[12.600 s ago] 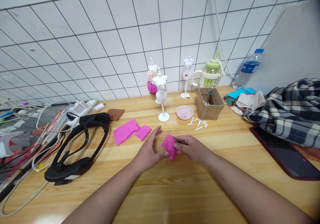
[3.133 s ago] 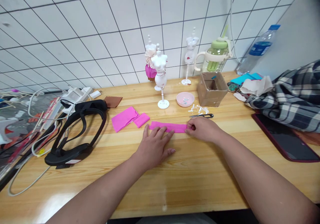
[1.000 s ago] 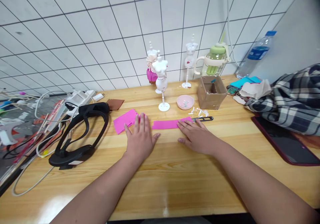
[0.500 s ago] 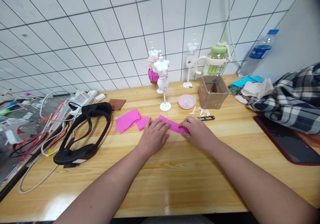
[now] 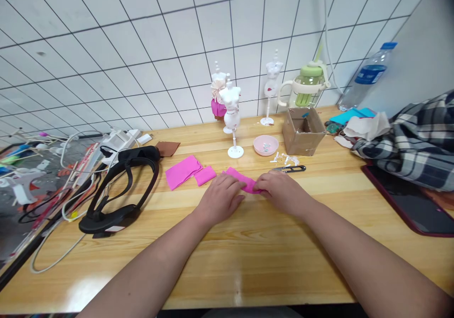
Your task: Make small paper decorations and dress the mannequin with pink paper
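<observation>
A bright pink fabric strip lies slantwise on the wooden table between my two hands, its middle slightly rumpled. At its left part, my left hand is closed on the near edge, with the fingertips partly hidden. My right hand pinches the right end between thumb and fingers. To the left lie a small folded pink piece and a larger pink piece, both apart from my hands. Thread snips rest just beyond my right hand.
White mini dress forms stand toward the tiled wall. Nearby are a pink dish, white scraps, a cardboard box and a green-lidded cup. A black headset strap lies left; a phone and plaid cloth lie right.
My left hand has slid right and nearer, uncovering the small folded pink piece. The strip between my hands has bunched, and its right end has come slightly nearer.
</observation>
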`<state>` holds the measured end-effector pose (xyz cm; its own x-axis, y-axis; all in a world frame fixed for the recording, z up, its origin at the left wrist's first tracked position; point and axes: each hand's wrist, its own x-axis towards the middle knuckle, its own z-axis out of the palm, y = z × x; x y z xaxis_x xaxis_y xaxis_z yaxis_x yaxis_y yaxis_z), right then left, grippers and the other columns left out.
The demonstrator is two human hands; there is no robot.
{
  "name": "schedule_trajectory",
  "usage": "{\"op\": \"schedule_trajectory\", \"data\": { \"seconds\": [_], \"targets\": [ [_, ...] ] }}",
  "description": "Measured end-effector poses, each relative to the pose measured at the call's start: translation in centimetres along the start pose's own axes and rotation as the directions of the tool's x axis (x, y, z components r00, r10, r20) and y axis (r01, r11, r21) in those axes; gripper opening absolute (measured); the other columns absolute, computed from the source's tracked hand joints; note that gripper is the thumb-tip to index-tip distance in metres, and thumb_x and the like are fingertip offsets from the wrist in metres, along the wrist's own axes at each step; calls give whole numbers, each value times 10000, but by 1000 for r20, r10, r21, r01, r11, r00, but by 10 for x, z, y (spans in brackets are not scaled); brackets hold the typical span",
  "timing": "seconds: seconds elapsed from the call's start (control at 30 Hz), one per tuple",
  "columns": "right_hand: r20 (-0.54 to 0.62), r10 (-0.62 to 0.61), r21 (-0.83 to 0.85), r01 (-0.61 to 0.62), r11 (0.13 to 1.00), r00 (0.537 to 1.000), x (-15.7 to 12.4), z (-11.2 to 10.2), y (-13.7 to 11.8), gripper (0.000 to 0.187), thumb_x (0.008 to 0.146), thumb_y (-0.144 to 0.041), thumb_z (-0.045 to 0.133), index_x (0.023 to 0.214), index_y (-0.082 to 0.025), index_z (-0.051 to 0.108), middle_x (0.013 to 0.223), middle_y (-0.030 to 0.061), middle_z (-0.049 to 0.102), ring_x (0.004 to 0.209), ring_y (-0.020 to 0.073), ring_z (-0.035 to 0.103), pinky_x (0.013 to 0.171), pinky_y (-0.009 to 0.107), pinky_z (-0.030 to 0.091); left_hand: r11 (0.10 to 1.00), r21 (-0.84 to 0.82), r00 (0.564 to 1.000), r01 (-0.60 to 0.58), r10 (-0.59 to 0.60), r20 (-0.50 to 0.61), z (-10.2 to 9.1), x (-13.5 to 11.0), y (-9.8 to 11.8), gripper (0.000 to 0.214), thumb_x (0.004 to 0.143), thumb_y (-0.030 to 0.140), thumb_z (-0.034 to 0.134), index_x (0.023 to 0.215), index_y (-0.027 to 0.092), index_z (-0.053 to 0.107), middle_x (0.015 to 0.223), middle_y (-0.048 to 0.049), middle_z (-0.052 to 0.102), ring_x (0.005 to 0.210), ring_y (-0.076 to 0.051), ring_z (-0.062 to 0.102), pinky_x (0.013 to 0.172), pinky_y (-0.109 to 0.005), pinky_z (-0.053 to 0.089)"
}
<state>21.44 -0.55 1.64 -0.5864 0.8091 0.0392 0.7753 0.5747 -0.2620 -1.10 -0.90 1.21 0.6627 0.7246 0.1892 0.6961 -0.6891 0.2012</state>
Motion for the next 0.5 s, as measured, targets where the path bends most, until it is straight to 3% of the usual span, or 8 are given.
{"op": "schedule_trajectory", "data": {
  "seconds": [0.13,0.23,0.33,0.5],
  "targets": [
    [-19,-54,-36,54,998,998,1,-1,-3,190,920,-198,516,921,-226,704,927,46,666,884,183,546,782,302,339,1000,17,1000,-17,17,13,0,0,2,191,893,318,546,1005,219,666,1039,-67,629,1030,-229,527,981,-431,375],
    [-24,-108,-78,106,991,994,1,-2,-5,197,924,-187,505,874,-211,694,909,47,656,863,182,527,752,304,323,999,34,999,-13,14,-38,0,0,4,256,867,303,586,1104,224,643,1133,-76,618,1108,-237,501,1044,-459,325],
    [-35,-157,-149,151,977,987,1,-2,-6,209,927,-167,476,877,-192,677,883,61,642,851,191,511,733,310,313,999,42,999,-30,31,-21,-1,0,7,270,875,264,565,1135,232,632,1116,-60,635,1112,-225,505,1083,-472,287],
    [5,-134,-197,132,971,991,-1,-2,-7,193,908,-161,472,857,-186,656,866,77,648,838,207,527,725,321,317,998,57,999,-38,39,-15,0,0,9,181,906,266,506,962,236,675,1007,-46,653,1064,-216,522,1105,-512,233]
  ]
}}
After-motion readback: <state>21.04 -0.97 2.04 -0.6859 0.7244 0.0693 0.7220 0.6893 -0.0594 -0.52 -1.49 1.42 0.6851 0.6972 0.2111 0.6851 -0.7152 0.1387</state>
